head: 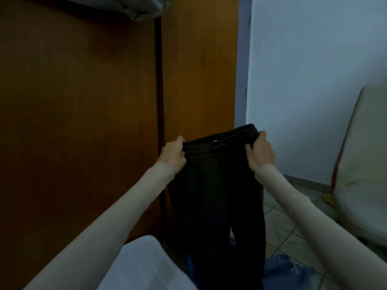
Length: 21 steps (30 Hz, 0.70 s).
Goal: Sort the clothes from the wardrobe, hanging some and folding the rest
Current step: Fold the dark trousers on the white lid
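A pair of black trousers (215, 197) hangs in the air in front of me, waistband up and legs trailing down. My left hand (172, 155) grips the left end of the waistband. My right hand (260, 152) grips the right end, thumb over the band's edge. The brown wooden wardrobe (83, 101) stands just behind, its doors shut. Blue clothes (287, 271) lie crumpled on the floor beneath the trouser legs.
A pale translucent plastic box (144, 266) sits at the bottom left by the wardrobe. A cream cushioned chair (364, 164) stands at the right against the white wall. Tiled floor (280, 222) shows between the chair and the trousers. Grey fabric (129, 7) hangs over the wardrobe's top.
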Each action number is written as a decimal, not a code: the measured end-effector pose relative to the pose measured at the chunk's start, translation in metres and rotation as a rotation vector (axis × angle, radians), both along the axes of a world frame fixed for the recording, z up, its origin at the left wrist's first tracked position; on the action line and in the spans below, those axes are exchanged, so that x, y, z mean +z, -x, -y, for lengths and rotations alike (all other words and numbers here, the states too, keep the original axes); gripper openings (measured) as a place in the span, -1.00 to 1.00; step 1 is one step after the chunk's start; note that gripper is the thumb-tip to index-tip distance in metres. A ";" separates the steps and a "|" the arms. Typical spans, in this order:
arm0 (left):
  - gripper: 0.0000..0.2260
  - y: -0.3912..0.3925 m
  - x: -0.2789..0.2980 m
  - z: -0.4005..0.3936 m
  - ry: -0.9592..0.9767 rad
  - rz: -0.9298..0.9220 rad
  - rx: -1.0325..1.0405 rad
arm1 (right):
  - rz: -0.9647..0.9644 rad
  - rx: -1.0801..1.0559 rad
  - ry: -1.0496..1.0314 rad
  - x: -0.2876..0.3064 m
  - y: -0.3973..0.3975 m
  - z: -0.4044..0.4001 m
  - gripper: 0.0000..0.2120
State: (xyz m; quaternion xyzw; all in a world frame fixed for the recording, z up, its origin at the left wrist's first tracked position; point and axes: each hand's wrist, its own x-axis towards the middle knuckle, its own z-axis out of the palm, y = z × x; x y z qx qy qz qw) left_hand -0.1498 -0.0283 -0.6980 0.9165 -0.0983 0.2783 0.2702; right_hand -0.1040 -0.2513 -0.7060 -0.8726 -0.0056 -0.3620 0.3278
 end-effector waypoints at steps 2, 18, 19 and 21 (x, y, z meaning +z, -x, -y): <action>-0.82 0.003 -0.010 -0.006 -0.018 -0.034 0.007 | -0.007 0.051 -0.051 -0.008 0.001 -0.005 -0.73; -0.75 0.016 -0.047 -0.079 0.097 -0.468 -0.102 | -0.162 0.002 -0.142 -0.033 -0.036 -0.069 -0.72; -0.74 0.017 -0.046 -0.084 0.107 -0.513 -0.116 | -0.159 0.030 -0.196 -0.034 -0.039 -0.076 -0.72; -0.76 0.019 -0.045 -0.095 0.135 -0.589 -0.145 | -0.152 0.096 -0.273 -0.037 -0.043 -0.090 -0.72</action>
